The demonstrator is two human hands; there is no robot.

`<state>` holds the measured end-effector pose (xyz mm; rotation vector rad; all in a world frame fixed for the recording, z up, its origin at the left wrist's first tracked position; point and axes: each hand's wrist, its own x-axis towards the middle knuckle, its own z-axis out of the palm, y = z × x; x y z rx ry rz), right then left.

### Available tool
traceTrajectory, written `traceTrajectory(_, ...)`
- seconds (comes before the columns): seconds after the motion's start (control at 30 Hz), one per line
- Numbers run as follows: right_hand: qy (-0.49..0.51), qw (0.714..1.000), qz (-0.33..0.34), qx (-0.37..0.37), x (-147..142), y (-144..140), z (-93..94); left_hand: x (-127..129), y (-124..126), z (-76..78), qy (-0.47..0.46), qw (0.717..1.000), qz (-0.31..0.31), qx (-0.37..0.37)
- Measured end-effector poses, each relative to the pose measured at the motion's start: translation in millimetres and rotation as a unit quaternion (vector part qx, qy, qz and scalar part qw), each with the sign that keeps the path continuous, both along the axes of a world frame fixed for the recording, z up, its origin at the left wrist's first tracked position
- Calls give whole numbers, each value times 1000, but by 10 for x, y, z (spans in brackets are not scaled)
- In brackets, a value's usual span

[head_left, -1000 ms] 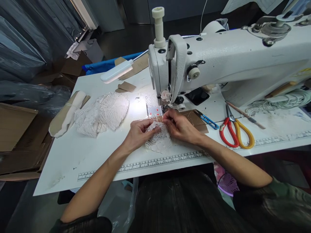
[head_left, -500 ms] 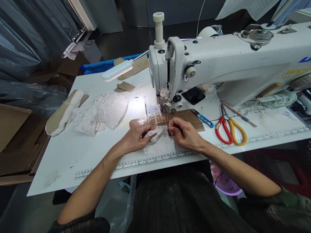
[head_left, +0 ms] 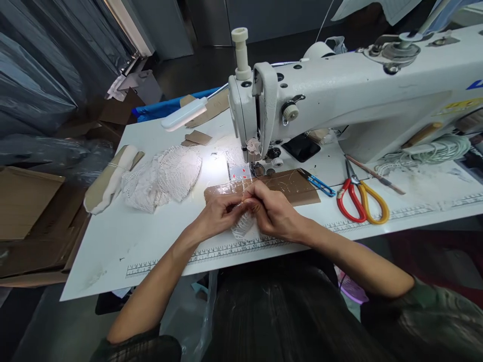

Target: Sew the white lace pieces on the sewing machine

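Note:
Both hands meet in front of the sewing machine [head_left: 332, 95], just above the table's front edge. My left hand [head_left: 217, 217] is closed, pinching a small piece of white lace [head_left: 242, 227] that hangs below the fingers. Pressed against it, my right hand [head_left: 272, 211] is closed too, thumb and forefinger together at the lace's upper edge. The exact fingertip grip is partly hidden. Behind the hands lies a brown, taped board [head_left: 298, 188], near the needle area. Blue thread snips [head_left: 319, 183] rest across the board's right end.
Red-and-yellow-handled scissors [head_left: 362, 198] lie at the right. A heap of white lace [head_left: 166, 176] and a tied roll of fabric [head_left: 113, 178] sit on the left. A lamp [head_left: 184, 114] lights the needle plate. A printed ruler [head_left: 226, 254] runs along the table's front edge.
My right hand has moved left to meet my left hand at the lace, closing the gap between them. The lace now hangs bunched under the fingers. The view has shifted slightly.

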<state>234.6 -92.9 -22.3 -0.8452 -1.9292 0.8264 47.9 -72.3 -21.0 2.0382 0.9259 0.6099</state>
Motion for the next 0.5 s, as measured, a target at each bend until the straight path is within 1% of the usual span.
traceTrajectory(0.07,-29,998,-46,16,-20,-17,7,23,-5,4,14,1000,21,16)
traceTrajectory(0.1,-35,998,-57,21,-30,-32,16,35,-12,7,17,999,24,22)
traceTrajectory(0.13,-44,997,-51,32,-37,-50,24,43,-22,11,13,999,21,29)
traceTrajectory(0.2,-78,995,-20,65,-21,-86,26,25,-47,31,-16,999,18,43)
traceTrajectory(0.23,-99,992,-16,81,11,-101,13,-5,-61,47,-39,997,38,49)
traceTrajectory(0.27,-116,989,-31,90,59,-113,-9,-47,-75,67,-60,994,79,52)
traceTrajectory(0.33,-124,984,-103,81,191,-139,-64,-143,-100,109,-85,976,195,39)
traceTrajectory(0.37,-116,982,-134,69,258,-156,-85,-182,-111,128,-91,966,240,21)
traceTrajectory(0.4,-104,981,-149,61,317,-176,-92,-206,-121,143,-94,960,264,-2)
traceTrajectory(0.43,-91,983,-148,58,361,-199,-83,-212,-129,152,-94,959,267,-27)
traceTrajectory(0.5,-81,988,-119,56,397,-241,-21,-180,-140,157,-97,960,252,-74)
